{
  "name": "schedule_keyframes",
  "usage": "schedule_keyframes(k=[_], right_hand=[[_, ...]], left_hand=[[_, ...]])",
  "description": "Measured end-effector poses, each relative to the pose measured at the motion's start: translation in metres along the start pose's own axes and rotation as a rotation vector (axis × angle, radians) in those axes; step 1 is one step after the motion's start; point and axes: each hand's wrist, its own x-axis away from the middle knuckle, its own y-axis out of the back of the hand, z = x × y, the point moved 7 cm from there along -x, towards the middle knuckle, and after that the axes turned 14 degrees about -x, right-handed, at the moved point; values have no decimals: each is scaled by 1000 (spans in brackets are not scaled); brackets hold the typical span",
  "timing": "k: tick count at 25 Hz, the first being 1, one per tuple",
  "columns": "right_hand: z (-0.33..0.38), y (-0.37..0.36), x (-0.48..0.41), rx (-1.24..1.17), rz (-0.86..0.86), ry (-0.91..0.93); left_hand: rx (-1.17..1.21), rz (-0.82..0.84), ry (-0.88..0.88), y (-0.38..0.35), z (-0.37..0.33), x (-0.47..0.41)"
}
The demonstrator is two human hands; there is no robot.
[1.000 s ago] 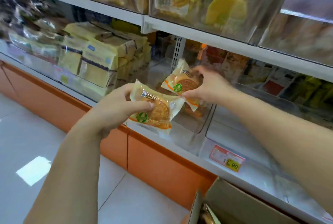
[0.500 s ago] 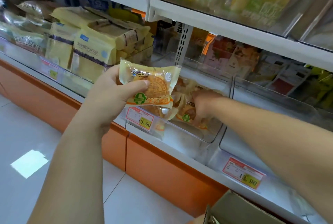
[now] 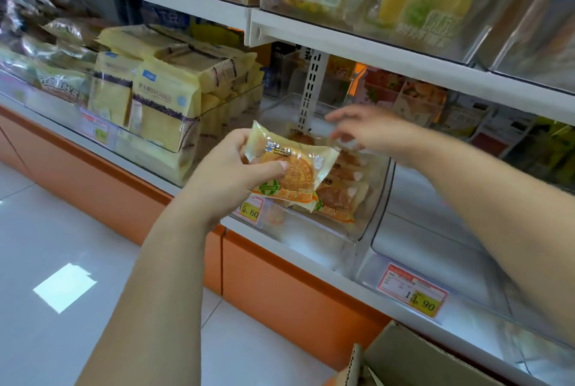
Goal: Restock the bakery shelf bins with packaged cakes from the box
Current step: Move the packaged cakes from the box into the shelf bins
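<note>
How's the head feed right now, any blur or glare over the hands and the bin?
Head view: the right hand is smeared by motion blur above the clear bin; the left hand and its packaged cake are sharp, print readable; a bright glare patch sits on the floor tiles; the top-shelf packs look soft.

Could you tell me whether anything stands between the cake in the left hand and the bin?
Yes: the right hand hovers over the bin's open top, just behind the cake that the left hand holds. The bin's clear front wall also stands before the cake.
</note>
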Motion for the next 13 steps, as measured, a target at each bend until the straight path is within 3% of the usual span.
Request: schedule_keyframes(k=[2, 4, 9, 11, 13], right_hand=[[19, -3, 29, -158, 185, 68], [29, -18, 49, 30, 310, 104], [17, -16, 49, 311, 130, 95], [1, -12, 45, 392, 127, -18], [-9, -15, 42, 489, 148, -83]], left_hand=[[-22, 19, -25, -11, -8, -1], [-38, 16, -60, -20, -18, -1], [-59, 17, -111, -35, -29, -6], [-292, 32, -64, -38, -21, -10], [-569, 161, 26, -47, -5, -12]])
